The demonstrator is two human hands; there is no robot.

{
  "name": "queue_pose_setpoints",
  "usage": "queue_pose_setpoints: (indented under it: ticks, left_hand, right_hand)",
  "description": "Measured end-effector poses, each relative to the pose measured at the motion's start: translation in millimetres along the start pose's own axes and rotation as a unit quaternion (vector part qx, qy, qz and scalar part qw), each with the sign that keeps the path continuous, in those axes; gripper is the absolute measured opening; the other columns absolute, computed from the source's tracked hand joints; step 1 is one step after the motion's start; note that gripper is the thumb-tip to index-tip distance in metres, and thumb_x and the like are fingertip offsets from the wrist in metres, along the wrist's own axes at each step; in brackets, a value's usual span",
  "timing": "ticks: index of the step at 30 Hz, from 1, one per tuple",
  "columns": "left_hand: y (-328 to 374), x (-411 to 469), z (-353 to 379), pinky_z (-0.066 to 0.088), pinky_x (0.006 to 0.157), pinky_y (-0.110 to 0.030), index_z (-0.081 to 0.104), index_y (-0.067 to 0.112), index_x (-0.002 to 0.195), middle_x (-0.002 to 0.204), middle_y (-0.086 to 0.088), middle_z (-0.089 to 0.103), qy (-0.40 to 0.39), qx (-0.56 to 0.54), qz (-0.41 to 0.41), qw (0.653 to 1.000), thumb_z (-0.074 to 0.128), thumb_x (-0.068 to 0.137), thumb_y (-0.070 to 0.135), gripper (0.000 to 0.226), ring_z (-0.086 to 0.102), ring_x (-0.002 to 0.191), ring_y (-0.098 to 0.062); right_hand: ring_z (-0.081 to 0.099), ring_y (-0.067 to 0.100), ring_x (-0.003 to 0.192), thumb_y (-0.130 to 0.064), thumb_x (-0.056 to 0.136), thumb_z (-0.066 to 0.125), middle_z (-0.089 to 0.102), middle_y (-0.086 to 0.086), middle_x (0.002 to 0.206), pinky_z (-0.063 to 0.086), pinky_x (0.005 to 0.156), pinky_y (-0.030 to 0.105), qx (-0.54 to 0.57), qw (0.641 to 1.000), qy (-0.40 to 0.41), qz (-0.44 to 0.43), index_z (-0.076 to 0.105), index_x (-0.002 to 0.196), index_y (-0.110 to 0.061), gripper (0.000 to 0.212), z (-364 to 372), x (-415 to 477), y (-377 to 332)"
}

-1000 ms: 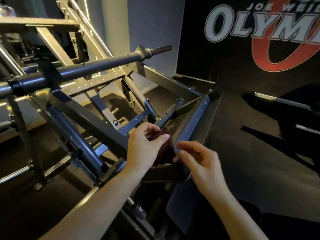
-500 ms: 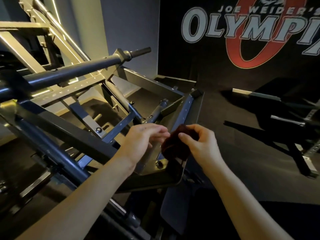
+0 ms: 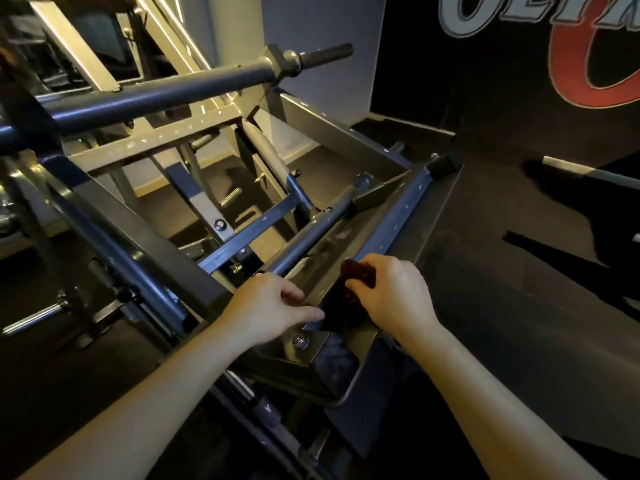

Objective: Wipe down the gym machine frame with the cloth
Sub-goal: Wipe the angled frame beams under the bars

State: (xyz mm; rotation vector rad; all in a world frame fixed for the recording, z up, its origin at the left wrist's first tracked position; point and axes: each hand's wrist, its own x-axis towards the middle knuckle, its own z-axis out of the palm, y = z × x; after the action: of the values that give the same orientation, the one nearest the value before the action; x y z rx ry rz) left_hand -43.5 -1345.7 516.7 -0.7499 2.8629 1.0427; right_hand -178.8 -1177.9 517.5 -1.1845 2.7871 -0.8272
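A second before, the left hand (image 3: 270, 306) had the cloth (image 3: 358, 276). It passed the cloth over, and now the right hand (image 3: 393, 296) had it. The right hand's fingers were curled around the dark red cloth, pinching it in a bunch at the near end of the blue rail (image 3: 401, 220). The cloth touched the frame (image 3: 145, 237) there. The left hand lay just left of the rail's near end. Its fingers were loose and a bit bent, resting on the metal and holding nothing. The swap looked done, so I think wiping along the rail could start.

The rail ran straight away from the right hand to its far end, with nothing on top of it. Right of the rail was a sloping side plate (image 3: 434, 220), then open dark floor (image 3: 519, 289), so the arm had room there. Left of the rail a grey round bar (image 3: 311, 237) sat close beside it, leaving only a thin gap. A bolt (image 3: 300, 342) stuck up near the rail's near end, and the cloth could snag on it.
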Motion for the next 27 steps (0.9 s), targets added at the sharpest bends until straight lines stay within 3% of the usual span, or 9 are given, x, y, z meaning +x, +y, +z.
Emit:
queue_pose_setpoints:
  ticks: [3, 6, 10, 13, 15, 20, 22, 25, 27]
  left_hand:
    - [-0.9, 7.6, 1.1, 0.057, 0.073, -0.030, 0.078, 0.028, 0.098, 0.083, 0.008, 0.072, -0.021, -0.017, 0.006, 1.000, 0.078, 0.079, 0.055, 0.034, 0.066, 0.074, -0.004]
    - [-6.8, 11.1, 3.1, 0.049, 0.061, -0.031, 0.079, 0.027, 0.090, 0.069, 0.005, 0.070, -0.051, -0.057, 0.016, 0.997, 0.076, 0.079, 0.052, 0.028, 0.061, 0.058, -0.005]
    - [-15.7, 17.3, 7.5, 0.051, 0.064, -0.031, 0.078, 0.030, 0.094, 0.074, 0.010, 0.071, -0.057, -0.078, 0.005, 0.995, 0.075, 0.074, 0.058, 0.035, 0.063, 0.062, -0.001]
    - [-18.2, 20.3, 10.7, 0.053, 0.080, -0.028, 0.071, 0.027, 0.119, 0.104, 0.016, 0.069, -0.037, -0.045, -0.002, 0.998, 0.078, 0.072, 0.062, 0.059, 0.063, 0.086, 0.002]
    - [-16.4, 21.6, 9.8, 0.054, 0.088, -0.030, 0.069, 0.024, 0.124, 0.113, 0.014, 0.067, -0.038, -0.043, -0.005, 0.998, 0.079, 0.075, 0.058, 0.061, 0.063, 0.096, 0.002]
    - [-15.8, 23.6, 12.6, 0.034, 0.052, -0.012, 0.074, 0.026, 0.103, 0.057, 0.025, 0.062, -0.056, -0.064, 0.005, 0.996, 0.077, 0.086, 0.040, 0.022, 0.055, 0.051, 0.010]
    - [-17.2, 22.4, 13.2, 0.035, 0.055, -0.011, 0.075, 0.026, 0.104, 0.063, 0.024, 0.064, -0.052, -0.066, 0.006, 0.996, 0.078, 0.084, 0.044, 0.027, 0.056, 0.056, 0.010]
    - [-19.8, 22.5, 12.0, 0.048, 0.078, -0.021, 0.069, 0.027, 0.124, 0.106, 0.019, 0.067, -0.035, -0.056, -0.006, 0.998, 0.080, 0.075, 0.058, 0.060, 0.062, 0.088, 0.004]
    - [-18.9, 21.3, 10.8, 0.050, 0.079, -0.025, 0.069, 0.027, 0.125, 0.109, 0.014, 0.068, -0.037, -0.056, -0.014, 0.998, 0.080, 0.072, 0.061, 0.064, 0.063, 0.090, 0.001]
  right_hand:
    - [0.050, -0.004, 0.074, -0.036, 0.095, 0.069, 0.061, -0.017, 0.090, 0.045, 0.074, 0.015, 0.030, 0.998, -0.047, 0.025, 0.067, 0.112, -0.028, 0.019, -0.7, 2.2, -1.9]
    - [0.056, -0.006, 0.084, -0.035, 0.092, 0.073, 0.065, -0.017, 0.094, 0.050, 0.078, 0.016, 0.075, 0.991, -0.105, 0.028, 0.068, 0.110, -0.033, 0.019, 3.0, -8.5, -8.8]
    - [0.062, 0.001, 0.088, -0.037, 0.091, 0.073, 0.065, -0.015, 0.092, 0.056, 0.088, 0.029, 0.024, 0.994, -0.104, 0.009, 0.065, 0.107, -0.035, 0.018, 6.2, -3.1, -12.2]
    - [0.065, 0.006, 0.089, -0.034, 0.092, 0.072, 0.066, -0.011, 0.090, 0.056, 0.094, 0.040, -0.019, 0.996, -0.070, 0.057, 0.064, 0.106, -0.029, 0.016, -3.1, 23.4, 0.5]
    - [0.067, 0.010, 0.090, -0.033, 0.093, 0.071, 0.068, -0.008, 0.091, 0.055, 0.095, 0.042, -0.025, 0.996, -0.045, 0.071, 0.065, 0.107, -0.025, 0.018, -4.4, 25.4, 1.2]
    - [0.060, 0.007, 0.097, -0.038, 0.093, 0.070, 0.063, -0.014, 0.096, 0.049, 0.096, 0.030, 0.009, 0.995, -0.100, 0.022, 0.063, 0.110, -0.028, 0.021, 8.8, -15.5, -20.6]
    - [0.057, 0.007, 0.091, -0.038, 0.093, 0.071, 0.060, -0.014, 0.092, 0.046, 0.097, 0.031, -0.028, 0.995, -0.099, 0.012, 0.062, 0.107, -0.028, 0.020, 4.8, -2.9, -13.5]
    - [0.060, 0.011, 0.087, -0.037, 0.092, 0.070, 0.064, -0.009, 0.091, 0.045, 0.103, 0.042, -0.077, 0.993, -0.078, 0.048, 0.061, 0.107, -0.024, 0.022, -4.8, 28.1, 0.3]
    - [0.062, 0.012, 0.089, -0.035, 0.092, 0.071, 0.065, -0.008, 0.094, 0.048, 0.101, 0.043, -0.064, 0.993, -0.086, 0.052, 0.061, 0.109, -0.023, 0.023, -4.2, 26.7, -1.4]
